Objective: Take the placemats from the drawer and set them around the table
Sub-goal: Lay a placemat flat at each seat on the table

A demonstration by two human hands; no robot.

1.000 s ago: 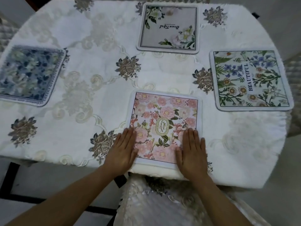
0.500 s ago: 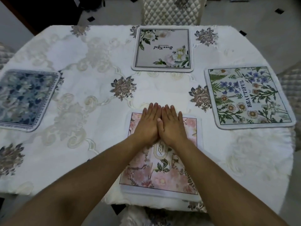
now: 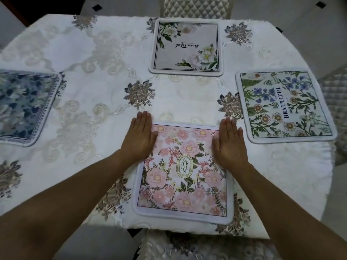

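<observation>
A pink floral placemat (image 3: 185,177) marked "GARDEN" lies flat at the near edge of the table (image 3: 90,53), which has a white embroidered cloth. My left hand (image 3: 139,138) rests palm down on the mat's far left corner, fingers straight and together. My right hand (image 3: 230,143) lies flat on its far right corner. Neither hand grips anything. Three other mats lie around the table: a blue floral one (image 3: 24,106) at the left, a grey one with white flowers (image 3: 186,47) at the far side, and a green "BEAUTIFUL" one (image 3: 283,104) at the right.
A quilted chair back (image 3: 195,6) stands behind the far side of the table. Another padded chair (image 3: 332,102) is at the right, and a cloth-covered seat (image 3: 187,246) sits just below the near edge. The floor is pale tile with dark insets.
My hands went from the mat's near corners to its far middle, side by side, then spread apart to its far corners. The camera moved closer over the table.
</observation>
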